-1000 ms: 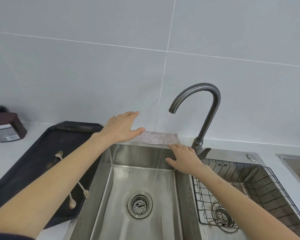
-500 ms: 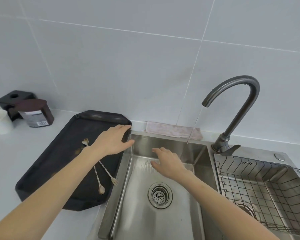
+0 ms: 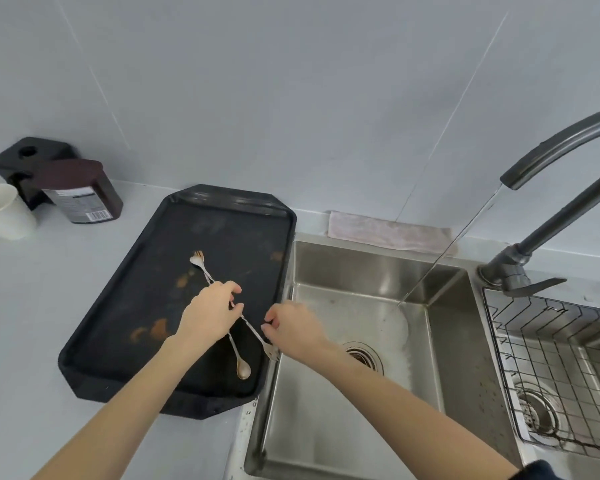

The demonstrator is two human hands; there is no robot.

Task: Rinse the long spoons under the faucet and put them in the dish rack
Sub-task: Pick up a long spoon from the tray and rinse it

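Two long spoons are lying crossed on the black tray just left of the sink, and both hands are closing in on them, so the pickup step is what is being worked on. The left hand is pinching thumb and fingertips around the twisted handles where they cross, seemingly already gripping at least one, though I cannot tell whether both are caught. The right hand is hovering at the tray's right edge with fingers loosely curled, nearing the forked end of the spoon resting against the rim; it is not clearly gripping anything yet. Water is already running from the faucet into the basin, and the wire dish rack is waiting in the right-hand basin, well apart from the spoons. Next, I judge, the spoons are needing a firm lift clear of the tray and a carry rightwards into the stream
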